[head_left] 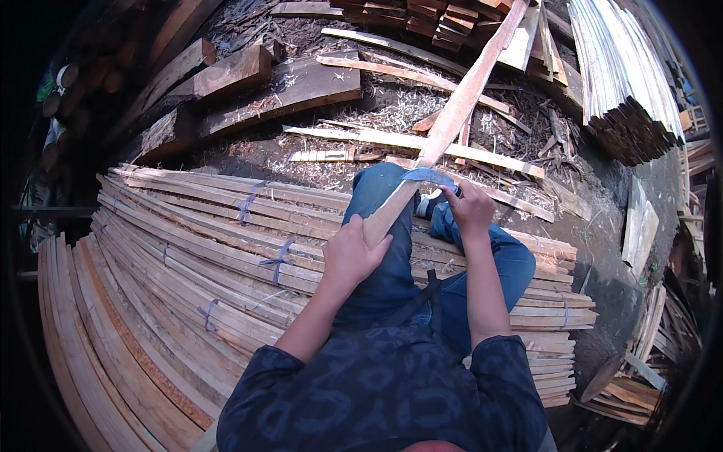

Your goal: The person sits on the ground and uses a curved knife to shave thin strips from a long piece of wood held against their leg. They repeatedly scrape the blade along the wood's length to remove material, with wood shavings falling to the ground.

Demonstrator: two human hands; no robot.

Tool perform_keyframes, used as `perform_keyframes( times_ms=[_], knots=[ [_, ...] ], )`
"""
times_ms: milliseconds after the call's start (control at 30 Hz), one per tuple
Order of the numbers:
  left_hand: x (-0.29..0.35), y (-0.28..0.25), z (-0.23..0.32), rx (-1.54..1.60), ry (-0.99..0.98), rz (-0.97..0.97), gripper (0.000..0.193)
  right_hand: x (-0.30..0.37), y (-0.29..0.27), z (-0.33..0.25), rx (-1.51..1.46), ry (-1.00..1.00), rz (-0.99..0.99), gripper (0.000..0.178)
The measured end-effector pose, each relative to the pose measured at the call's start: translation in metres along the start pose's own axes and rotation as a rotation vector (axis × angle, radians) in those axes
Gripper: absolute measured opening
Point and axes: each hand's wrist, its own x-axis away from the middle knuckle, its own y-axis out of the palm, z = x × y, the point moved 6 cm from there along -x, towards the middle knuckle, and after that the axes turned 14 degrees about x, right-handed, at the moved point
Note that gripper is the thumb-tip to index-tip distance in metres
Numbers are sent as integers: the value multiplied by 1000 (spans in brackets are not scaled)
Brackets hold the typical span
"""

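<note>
A long, rough wooden plank [456,110] slants from my lap up to the far right. My left hand [352,258] is closed around its near end, just over my left thigh. In my right hand [471,206] I grip a curved knife [430,175] with a bluish, sickle-like blade. The blade lies across the plank above my left knee, and its handle is mostly hidden by my fingers. I sit on bundled wooden strips [203,256], and my jeans-clad knees are bent beneath the plank.
Blue ties [279,262] bind the strips. Thick beams [279,89] lie at the far left. Shavings and loose slats [422,141] cover the ground ahead, along with a sheathed-looking flat piece [322,156]. A stack of pale strips [629,83] stands at the far right.
</note>
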Motion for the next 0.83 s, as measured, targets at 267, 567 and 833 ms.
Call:
perform_keyframes(
  times_ms=[267, 567, 833],
  knots=[
    [1, -2, -7, 69, 12, 8, 54, 2, 7, 35, -14, 440, 42, 58],
    [-4, -3, -18, 51, -32, -16, 53, 48, -16, 64, -224, 332, -240, 57],
    [-5, -1, -16, 38, -9, -31, 54, 42, -27, -44, -223, 66, -387, 54]
  ],
)
